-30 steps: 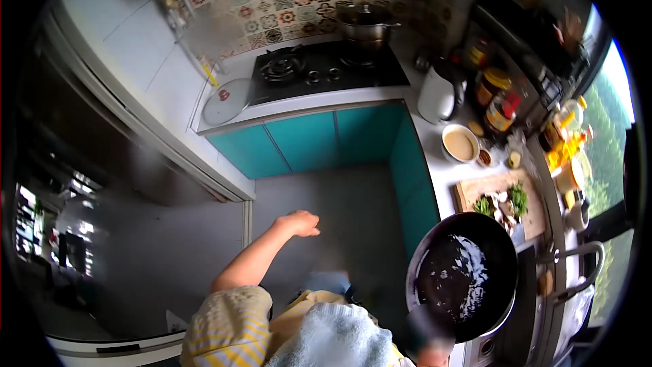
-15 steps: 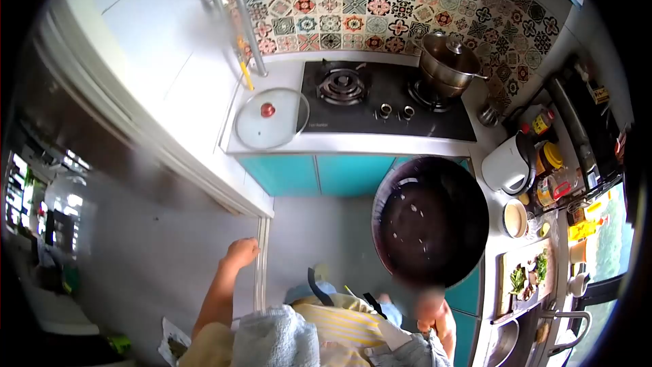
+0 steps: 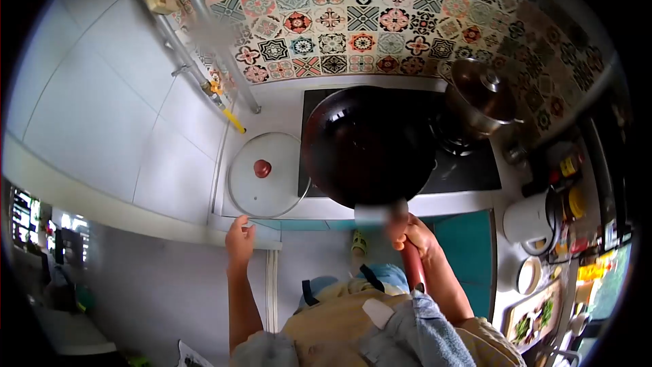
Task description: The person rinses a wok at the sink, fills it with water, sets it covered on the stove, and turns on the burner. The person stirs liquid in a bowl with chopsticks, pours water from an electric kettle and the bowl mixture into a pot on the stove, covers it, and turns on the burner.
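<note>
My right hand point(image 3: 415, 236) is wrapped round the reddish handle point(image 3: 413, 266) of a large dark wok point(image 3: 370, 146). The wok is over the left part of the black gas hob point(image 3: 468, 173) and hides the burner there; a few small light spots show inside it. Whether it rests on the burner cannot be seen. My left hand point(image 3: 240, 239) is empty, its fingers apart, just below the counter's front edge. Nearest to it lies a round glass lid point(image 3: 267, 194) with a red-brown knob, flat on the counter left of the hob.
A lidded steel pot point(image 3: 481, 98) stands on the right burner. A white kettle point(image 3: 528, 221), a bowl point(image 3: 528, 275) and a cutting board point(image 3: 536, 316) with greens line the right counter. A yellow-ended pipe point(image 3: 234, 121) runs along the left wall.
The wok, in my right hand, has moved from near the sink on the right to over the hob. My left hand has come up beside the counter edge, and its fingers have opened.
</note>
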